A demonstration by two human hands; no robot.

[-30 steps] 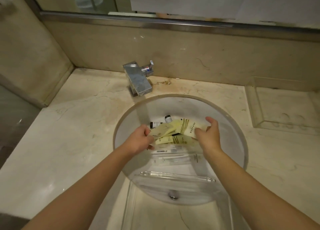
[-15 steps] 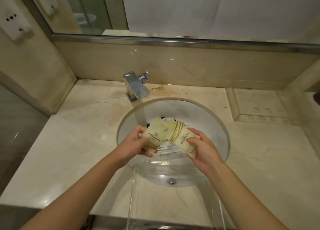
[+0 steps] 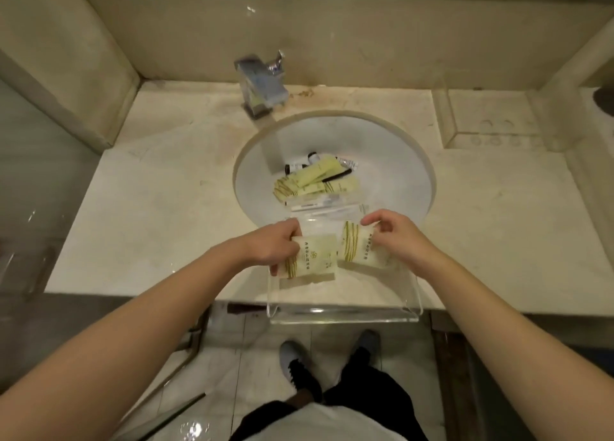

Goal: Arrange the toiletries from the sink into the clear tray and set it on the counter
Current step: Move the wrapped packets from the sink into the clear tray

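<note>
A clear tray (image 3: 345,314) lies across the sink's near rim and sticks out past the counter's front edge. My left hand (image 3: 277,246) grips a pale yellow packet (image 3: 315,261) over the tray's left half. My right hand (image 3: 395,238) grips a second yellow striped packet (image 3: 358,249) over the tray's right half. In the round white sink (image 3: 392,161) lie more yellow packets (image 3: 312,179), small black-capped bottles (image 3: 295,167), a black comb (image 3: 337,175) and clear-wrapped items (image 3: 327,204).
A chrome faucet (image 3: 262,85) stands behind the sink. A second clear tray (image 3: 488,121) sits at the back right of the marble counter (image 3: 159,214). Walls close in on the left and right. My feet stand on the tiled floor below.
Both hands lifted packets out of the sink, drew them toward me and moved apart over the clear tray. The camera tilted down, bringing the floor into view.
</note>
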